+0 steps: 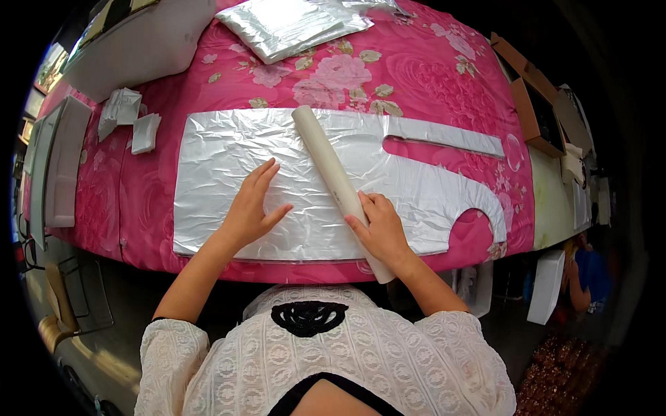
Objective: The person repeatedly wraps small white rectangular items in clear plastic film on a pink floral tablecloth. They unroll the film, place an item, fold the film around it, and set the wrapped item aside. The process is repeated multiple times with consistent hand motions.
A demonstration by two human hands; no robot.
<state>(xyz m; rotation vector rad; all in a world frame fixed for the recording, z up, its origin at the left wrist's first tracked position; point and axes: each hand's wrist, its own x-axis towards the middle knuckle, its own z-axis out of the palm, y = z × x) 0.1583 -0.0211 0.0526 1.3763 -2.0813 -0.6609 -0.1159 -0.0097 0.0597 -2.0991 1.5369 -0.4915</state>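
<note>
A stack of silvery-white plastic vest-style bags (222, 173) lies flat and wrinkled on the pink floral tablecloth, its two handle strips pointing right. Slanting across it is a long pale tube (325, 156), whose near end reaches past the table's front edge. My right hand (378, 225) is closed around the tube's lower half. To the left of the tube, my left hand (253, 204) is open over the bags, fingers and thumb apart; whether it presses on them I cannot tell.
More silvery plastic (284, 31) lies at the far side. A large white bin (149, 52) stands far left, near small folded white packets (121, 111). An open cardboard box (534, 114) sits at the right edge. Another person in blue (593, 274) is at the lower right.
</note>
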